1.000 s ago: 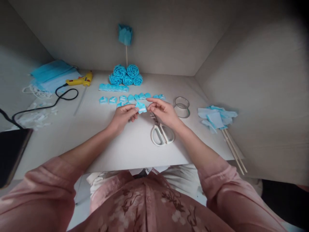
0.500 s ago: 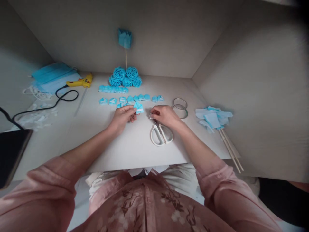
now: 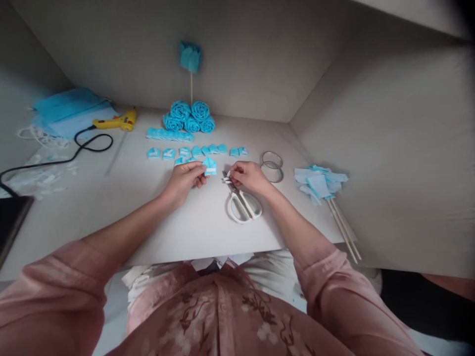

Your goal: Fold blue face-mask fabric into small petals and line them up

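Observation:
My left hand (image 3: 185, 179) pinches a small folded blue piece (image 3: 210, 167) with a white strip across its lower part. To the right, my right hand (image 3: 245, 176) has its fingertips closed on a tiny white strip (image 3: 228, 174), just above the blades of the scissors (image 3: 244, 205). The white-handled scissors lie on the table, handles toward me. More small white strips (image 3: 225, 181) sit across the blades. Beyond my hands runs a row of similar folded blue pieces (image 3: 196, 151), some bearing white strips; a few behind my left hand are partly hidden.
Blue rolled flowers (image 3: 189, 117) are stacked at the back, below a blue flower on a stick (image 3: 190, 57). A yellow glue gun (image 3: 117, 121) and blue masks (image 3: 72, 111) lie left. Tape rings (image 3: 272, 166) and sticks with blue-white flowers (image 3: 321, 183) are right.
My right hand has shifted slightly, uncovering the scissor blades and the white strips on them. The left hand still holds the folded blue piece. The whole view has moved a little.

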`<state>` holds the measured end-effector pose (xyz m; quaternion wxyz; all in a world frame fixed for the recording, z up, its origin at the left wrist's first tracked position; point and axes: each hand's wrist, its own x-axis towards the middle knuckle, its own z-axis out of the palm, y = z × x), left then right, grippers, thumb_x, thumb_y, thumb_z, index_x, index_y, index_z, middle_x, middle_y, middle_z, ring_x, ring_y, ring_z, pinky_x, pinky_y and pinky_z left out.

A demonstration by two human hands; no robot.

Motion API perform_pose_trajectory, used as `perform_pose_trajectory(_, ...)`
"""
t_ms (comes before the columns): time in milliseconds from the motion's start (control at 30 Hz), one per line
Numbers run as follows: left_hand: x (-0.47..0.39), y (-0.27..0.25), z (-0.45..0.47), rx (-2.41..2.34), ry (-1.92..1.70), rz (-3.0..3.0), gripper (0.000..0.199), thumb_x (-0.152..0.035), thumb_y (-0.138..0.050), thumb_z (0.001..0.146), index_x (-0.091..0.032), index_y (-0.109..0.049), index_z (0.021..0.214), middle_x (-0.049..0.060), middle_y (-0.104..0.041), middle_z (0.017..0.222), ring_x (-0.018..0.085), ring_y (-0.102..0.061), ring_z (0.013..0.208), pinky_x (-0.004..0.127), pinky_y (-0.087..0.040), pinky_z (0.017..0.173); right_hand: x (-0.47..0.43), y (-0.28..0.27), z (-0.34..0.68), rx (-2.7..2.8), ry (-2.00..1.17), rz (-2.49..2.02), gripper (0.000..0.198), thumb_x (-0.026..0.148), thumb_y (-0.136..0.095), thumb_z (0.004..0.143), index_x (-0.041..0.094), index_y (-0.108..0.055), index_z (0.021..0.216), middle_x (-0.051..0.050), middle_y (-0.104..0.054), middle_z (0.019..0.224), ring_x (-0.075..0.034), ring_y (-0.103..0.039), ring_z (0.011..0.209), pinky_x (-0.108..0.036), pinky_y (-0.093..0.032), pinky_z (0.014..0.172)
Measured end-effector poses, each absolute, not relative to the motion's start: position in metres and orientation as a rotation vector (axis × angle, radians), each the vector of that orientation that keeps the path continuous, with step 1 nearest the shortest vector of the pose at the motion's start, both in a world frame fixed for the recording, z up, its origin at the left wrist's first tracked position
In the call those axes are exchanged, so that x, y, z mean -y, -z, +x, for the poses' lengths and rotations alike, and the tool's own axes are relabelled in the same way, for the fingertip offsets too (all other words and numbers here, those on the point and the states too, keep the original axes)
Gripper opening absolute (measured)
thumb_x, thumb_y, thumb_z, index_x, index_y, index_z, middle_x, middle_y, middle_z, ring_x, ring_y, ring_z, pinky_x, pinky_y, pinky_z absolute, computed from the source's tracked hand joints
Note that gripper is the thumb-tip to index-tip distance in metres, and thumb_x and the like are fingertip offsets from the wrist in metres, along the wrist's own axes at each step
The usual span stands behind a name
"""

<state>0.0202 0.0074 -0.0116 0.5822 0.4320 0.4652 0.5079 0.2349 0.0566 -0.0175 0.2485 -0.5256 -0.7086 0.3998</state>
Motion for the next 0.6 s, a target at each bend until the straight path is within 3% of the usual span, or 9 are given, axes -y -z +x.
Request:
perform_pose_trajectory(300, -0.007, 0.011, 0.022, -1.097, -1.169, 0.988, 0.019, -0.031, -0.069, 0.071, -0.015, -0.059, 0.066, 0.000, -0.058, 0.054, 0.009, -0.051, 0.047, 0.021, -0.036, 0.046, -0.057, 0.012, 0.233, 1.768, -1.236, -1.437, 0.005, 0.015, -0.051, 0.087, 0.018, -0.053, 0.083, -0.002, -0.068, 0.071, -0.012, -0.064, 0.058, -0.023, -0.053, 0.054)
perform_pose_trajectory(433, -0.006, 0.009, 0.023, -1.105, -1.142, 1.027, 0.022, -0.034, -0.069, 0.071, -0.015, -0.060, 0.066, 0.000, -0.058, 0.053, 0.008, -0.050, 0.046, 0.020, -0.036, 0.046, -0.052, 0.007, 0.229, 1.747, -1.044, -1.233, 0.016, 0.034, -0.053, 0.092, 0.019, -0.056, 0.094, -0.001, -0.066, 0.074, -0.011, -0.060, 0.060, -0.023, -0.051, 0.056)
perform_pose_trajectory(600, -0.004, 0.008, 0.025, -1.121, -1.114, 1.128, 0.024, -0.037, -0.067, 0.073, -0.016, -0.060, 0.063, -0.001, -0.056, 0.052, 0.007, -0.047, 0.045, 0.021, -0.034, 0.046, -0.037, -0.006, 0.219, 1.696, -1.277, -0.950, 0.035, 0.055, -0.063, 0.082, 0.021, -0.065, 0.090, -0.006, -0.070, 0.099, -0.016, -0.065, 0.089, -0.026, -0.057, 0.071)
